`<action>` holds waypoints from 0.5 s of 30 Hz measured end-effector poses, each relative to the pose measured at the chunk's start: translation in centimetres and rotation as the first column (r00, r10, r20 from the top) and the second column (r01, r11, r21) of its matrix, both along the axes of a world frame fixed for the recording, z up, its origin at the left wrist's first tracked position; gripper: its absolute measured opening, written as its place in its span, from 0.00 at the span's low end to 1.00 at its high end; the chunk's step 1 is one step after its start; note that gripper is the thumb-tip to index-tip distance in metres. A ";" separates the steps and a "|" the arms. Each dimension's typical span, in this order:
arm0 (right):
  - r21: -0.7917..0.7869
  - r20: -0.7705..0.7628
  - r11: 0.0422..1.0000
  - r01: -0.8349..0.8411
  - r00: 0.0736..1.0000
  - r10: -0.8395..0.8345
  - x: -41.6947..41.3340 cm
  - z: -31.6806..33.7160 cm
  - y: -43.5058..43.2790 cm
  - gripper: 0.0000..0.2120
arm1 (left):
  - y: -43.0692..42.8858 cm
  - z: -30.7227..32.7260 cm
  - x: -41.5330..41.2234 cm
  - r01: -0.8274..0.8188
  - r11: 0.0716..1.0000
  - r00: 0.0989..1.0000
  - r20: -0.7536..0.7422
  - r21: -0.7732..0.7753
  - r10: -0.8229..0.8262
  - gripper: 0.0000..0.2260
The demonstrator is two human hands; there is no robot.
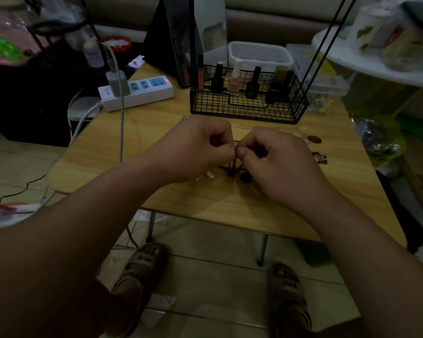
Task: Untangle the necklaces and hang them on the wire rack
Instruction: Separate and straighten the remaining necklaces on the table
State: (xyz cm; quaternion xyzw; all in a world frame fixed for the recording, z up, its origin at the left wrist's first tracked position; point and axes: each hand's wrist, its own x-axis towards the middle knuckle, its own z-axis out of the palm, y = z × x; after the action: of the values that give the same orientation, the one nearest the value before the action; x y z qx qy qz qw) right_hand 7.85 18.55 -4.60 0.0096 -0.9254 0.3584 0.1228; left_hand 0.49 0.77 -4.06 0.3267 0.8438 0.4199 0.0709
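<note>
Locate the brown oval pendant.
Head view: the brown oval pendant lies on the light wooden table, right of the right hand, near the black wire basket.

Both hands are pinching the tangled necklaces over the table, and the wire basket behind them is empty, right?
Not empty: the head view shows the basket holds several small bottles. The left hand and right hand do pinch the necklaces over the table.

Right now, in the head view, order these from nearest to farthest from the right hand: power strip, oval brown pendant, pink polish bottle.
1. oval brown pendant, just right of the right hand.
2. pink polish bottle, behind, in the wire rack.
3. power strip, far left.
</note>
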 end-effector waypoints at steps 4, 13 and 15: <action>-0.242 0.066 0.968 0.068 0.996 -0.053 -0.2 0.7 0.3 0.05 | -0.1 0.5 -0.3 -0.033 0.998 0.995 0.095 0.059 0.028 0.04; -0.295 0.042 0.954 0.062 0.998 -0.053 0.0 0.6 -0.1 0.04 | 0.1 0.5 -0.2 0.007 0.991 0.940 0.337 0.135 -0.053 0.07; -0.410 0.085 0.909 0.076 0.995 -0.045 -0.1 0.9 0.1 0.04 | 0.0 0.7 -0.2 0.014 0.987 0.934 0.351 0.161 -0.071 0.05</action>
State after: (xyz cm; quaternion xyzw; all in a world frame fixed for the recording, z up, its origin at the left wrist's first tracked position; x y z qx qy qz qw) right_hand 7.74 18.60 -3.71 -0.0582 -0.8327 0.5416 0.0989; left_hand 0.30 0.80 -3.36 0.2681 0.7744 0.5349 0.2056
